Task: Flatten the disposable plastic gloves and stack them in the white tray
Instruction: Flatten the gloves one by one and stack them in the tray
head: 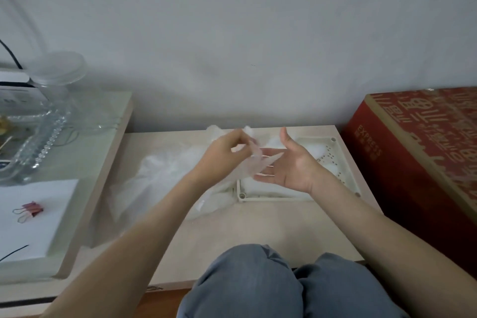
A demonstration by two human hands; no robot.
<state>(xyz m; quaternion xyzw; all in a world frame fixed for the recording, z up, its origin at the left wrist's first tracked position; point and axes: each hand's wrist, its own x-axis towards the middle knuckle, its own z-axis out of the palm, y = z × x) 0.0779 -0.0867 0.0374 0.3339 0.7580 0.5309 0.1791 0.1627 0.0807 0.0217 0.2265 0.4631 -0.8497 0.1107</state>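
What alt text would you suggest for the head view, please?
The left hand pinches a clear plastic glove by the open right hand, above a white tray on a pale table. More gloves lie heaped beside it.

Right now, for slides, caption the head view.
Left hand pinches a clear plastic glove over the open right hand, above white tray.

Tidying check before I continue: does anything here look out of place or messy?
Only the plastic gloves: a crumpled heap lies on the table left of the white tray, not yet flattened. Nothing looks spilled or damaged.
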